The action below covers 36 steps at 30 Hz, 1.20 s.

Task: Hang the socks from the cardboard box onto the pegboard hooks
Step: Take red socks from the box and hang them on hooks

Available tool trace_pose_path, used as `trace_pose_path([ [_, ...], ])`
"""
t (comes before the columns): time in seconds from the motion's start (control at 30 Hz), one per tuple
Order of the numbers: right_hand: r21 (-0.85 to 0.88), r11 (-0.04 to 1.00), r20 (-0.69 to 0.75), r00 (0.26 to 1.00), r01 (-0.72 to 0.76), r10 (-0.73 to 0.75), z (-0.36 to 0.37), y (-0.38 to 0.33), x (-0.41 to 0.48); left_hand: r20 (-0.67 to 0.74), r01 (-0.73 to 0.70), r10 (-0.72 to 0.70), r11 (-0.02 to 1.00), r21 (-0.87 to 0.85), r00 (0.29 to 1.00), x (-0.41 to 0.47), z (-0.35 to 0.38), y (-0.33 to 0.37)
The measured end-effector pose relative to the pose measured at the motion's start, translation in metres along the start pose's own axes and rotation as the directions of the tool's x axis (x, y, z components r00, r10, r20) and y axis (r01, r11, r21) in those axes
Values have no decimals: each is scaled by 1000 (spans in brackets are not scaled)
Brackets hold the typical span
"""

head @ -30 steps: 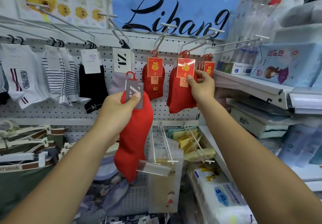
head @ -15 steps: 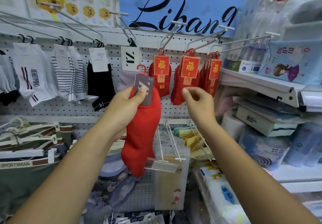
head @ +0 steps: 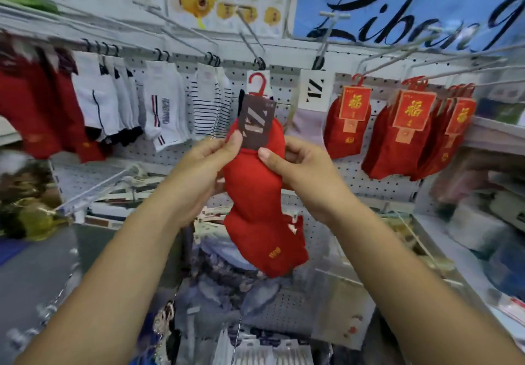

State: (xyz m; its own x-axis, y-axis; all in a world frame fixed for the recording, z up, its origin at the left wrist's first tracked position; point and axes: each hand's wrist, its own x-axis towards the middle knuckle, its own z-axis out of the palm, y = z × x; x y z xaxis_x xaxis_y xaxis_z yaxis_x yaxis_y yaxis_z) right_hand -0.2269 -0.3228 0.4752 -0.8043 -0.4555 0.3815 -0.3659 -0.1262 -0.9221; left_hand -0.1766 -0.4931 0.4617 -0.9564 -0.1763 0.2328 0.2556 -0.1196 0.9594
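On my feed the red sock pair [head: 255, 194] hangs in front of the pegboard [head: 369, 183], held up between both hands. Its dark card label [head: 257, 121] is at the top, with a red plastic hanger [head: 257, 83] standing above it. The left hand [head: 204, 163] has its fingers [head: 231, 143] clamped on the card's lower left corner, while the right hand [head: 301, 165] has its fingers curled round the sock just under the card, thumb pressed on the front. Behind them I see white socks [head: 164, 103] and striped socks [head: 210, 103] hanging from the wire hooks [head: 250, 38] on the left, and red socks with gold-lettered cards [head: 352, 126] on the right.
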Motion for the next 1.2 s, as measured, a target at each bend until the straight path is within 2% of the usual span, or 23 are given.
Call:
trace_pose_path([
  [0.1, 101, 991, 30, 996, -83, 80, 42, 7, 13, 83, 112, -119, 990, 88, 989, -28, -50, -11],
  [0.2, 189, 970, 34, 988, -155, 151, 93, 16, 31, 103, 166, -191, 963, 213, 976, -53, -105, -15],
  [0.5, 345, 886, -90, 928, -310, 360, 271, 70, 74, -72, 292, -283, 926, 238, 956, -75, -297, 7],
  [0.77, 297, 907, -157, 922, -298, 354, 382, 91, 100, -118, 305, -281, 869, 389, 952, -64, -428, 29],
  [0.9, 203, 931, -183, 922, -304, 341, 403, 99, 108, -167, 261, -213, 893, 366, 963, -48, -466, 37],
  [1.03, 64, 965, -142, 955, -253, 259, 420, 97, 132, -252, 102, -18, 941, 322, 968, -19, -480, 42],
  [1.13, 13, 983, -105, 977, -186, 186, 427, 86, 160, -348, -49, 163, 949, 313, 923, 15, -482, 54],
  [1.2, -12, 992, -93, 988, -127, 125, 430, 76, 182, -367, -150, 293, 916, 371, 883, 44, -483, 71],
])
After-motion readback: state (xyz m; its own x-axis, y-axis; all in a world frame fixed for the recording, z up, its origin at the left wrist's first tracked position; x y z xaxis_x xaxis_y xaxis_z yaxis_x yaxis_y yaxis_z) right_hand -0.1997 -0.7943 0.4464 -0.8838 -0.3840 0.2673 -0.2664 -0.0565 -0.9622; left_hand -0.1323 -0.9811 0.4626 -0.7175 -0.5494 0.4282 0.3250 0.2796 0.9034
